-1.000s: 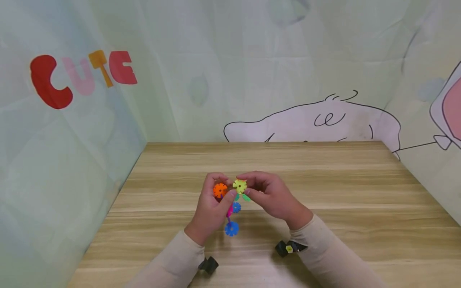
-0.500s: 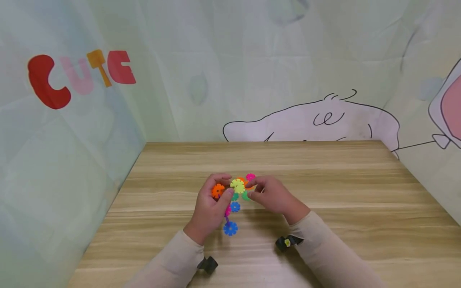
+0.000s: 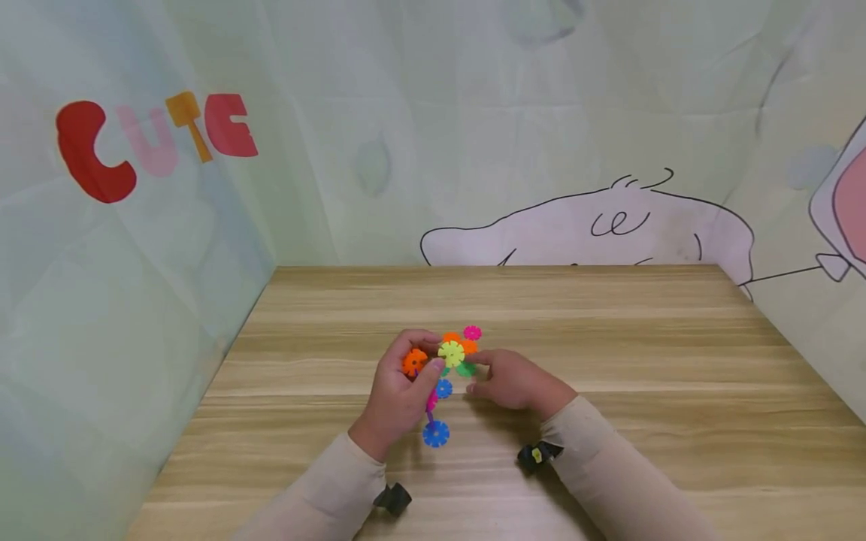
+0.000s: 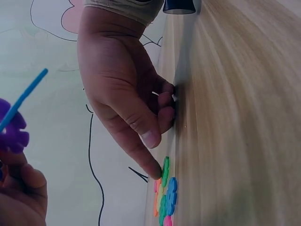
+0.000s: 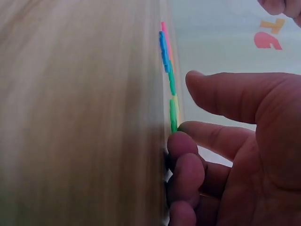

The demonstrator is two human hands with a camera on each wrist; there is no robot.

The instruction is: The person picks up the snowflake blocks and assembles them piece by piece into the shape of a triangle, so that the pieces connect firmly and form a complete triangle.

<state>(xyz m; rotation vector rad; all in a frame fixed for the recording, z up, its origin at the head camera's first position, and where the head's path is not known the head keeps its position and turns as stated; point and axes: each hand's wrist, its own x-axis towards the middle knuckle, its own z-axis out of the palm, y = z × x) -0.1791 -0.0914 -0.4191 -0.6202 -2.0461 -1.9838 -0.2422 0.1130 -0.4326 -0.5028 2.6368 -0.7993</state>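
My left hand (image 3: 404, 387) holds a joined set of snowflake discs above the table, with an orange disc (image 3: 415, 362) by its fingers. A purple disc (image 4: 13, 129) and a blue disc (image 4: 26, 96) seen edge-on stick out from that hand in the left wrist view. Flat on the table beyond lie a yellow disc (image 3: 452, 353), orange discs (image 3: 451, 338), a pink disc (image 3: 472, 332), a smaller blue disc (image 3: 443, 388) and green discs (image 3: 467, 370). My right hand (image 3: 517, 382) rests on the table, its extended index fingertip at a green disc's edge, other fingers loosely curled.
The wood-grain table (image 3: 609, 315) reaches back to a printed cloth backdrop (image 3: 473, 135). Cloth also hangs along the left and right sides. A black wrist camera (image 3: 539, 455) sits at the right cuff, another black camera (image 3: 392, 498) at the left.
My right hand has drawn back from the yellow disc, moving right and towards me to the green disc. Pink and orange discs at the back have come into view. The left hand keeps its hold.
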